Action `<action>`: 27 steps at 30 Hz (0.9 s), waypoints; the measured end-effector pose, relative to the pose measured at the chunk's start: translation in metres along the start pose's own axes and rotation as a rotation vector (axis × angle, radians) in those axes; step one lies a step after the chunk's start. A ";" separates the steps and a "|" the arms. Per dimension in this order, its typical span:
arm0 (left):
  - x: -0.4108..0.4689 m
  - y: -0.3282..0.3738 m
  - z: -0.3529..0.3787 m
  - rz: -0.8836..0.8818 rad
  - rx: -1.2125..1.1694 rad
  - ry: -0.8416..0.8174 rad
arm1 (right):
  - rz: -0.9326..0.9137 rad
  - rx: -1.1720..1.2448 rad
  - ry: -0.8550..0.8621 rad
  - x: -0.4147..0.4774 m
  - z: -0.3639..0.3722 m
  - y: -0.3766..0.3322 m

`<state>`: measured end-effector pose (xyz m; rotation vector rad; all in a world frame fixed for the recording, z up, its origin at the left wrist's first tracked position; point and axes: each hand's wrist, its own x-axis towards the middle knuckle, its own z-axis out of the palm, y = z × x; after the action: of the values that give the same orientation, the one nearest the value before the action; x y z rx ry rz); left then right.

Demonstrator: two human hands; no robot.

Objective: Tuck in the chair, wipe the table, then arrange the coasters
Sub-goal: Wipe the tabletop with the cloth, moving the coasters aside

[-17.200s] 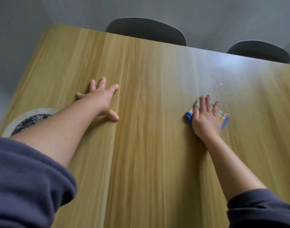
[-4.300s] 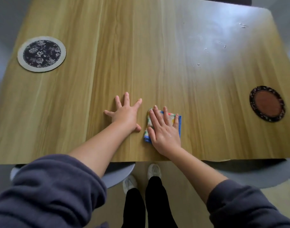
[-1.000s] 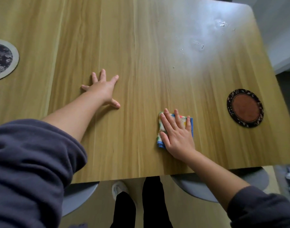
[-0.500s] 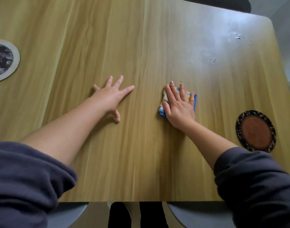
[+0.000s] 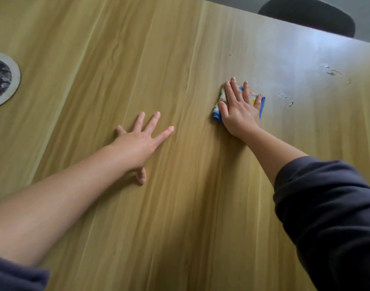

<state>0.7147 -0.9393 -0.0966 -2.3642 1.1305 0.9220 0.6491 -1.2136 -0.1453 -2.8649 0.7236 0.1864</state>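
No writing, label, brand, number or sign can be read anywhere in this view.

Single head-worn wide-angle view, looking forward and steeply down across the wooden table (image 5: pixel 180 206) from close above its near side. The far edge and a dark chair back (image 5: pixel 310 15) occupy the upper right. No second view exists.

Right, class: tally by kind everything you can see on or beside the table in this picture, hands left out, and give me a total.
Coaster, partly cut off at the left edge: 1
Cloth, under the right hand: 1
Chair, behind the far edge of the table: 1
Total: 3
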 end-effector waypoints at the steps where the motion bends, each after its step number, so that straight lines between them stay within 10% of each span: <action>1: 0.000 0.000 0.000 0.001 -0.021 -0.004 | -0.004 0.003 0.001 0.005 -0.001 0.001; 10: 0.034 0.014 -0.049 -0.062 -0.255 0.324 | -0.151 -0.011 -0.033 -0.029 0.001 0.001; 27: 0.127 -0.003 -0.128 -0.239 -0.341 0.130 | -0.399 -0.070 -0.041 0.039 -0.009 0.001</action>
<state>0.8275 -1.0798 -0.0925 -2.7938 0.7557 0.9478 0.6831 -1.2339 -0.1435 -2.9860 0.1300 0.2153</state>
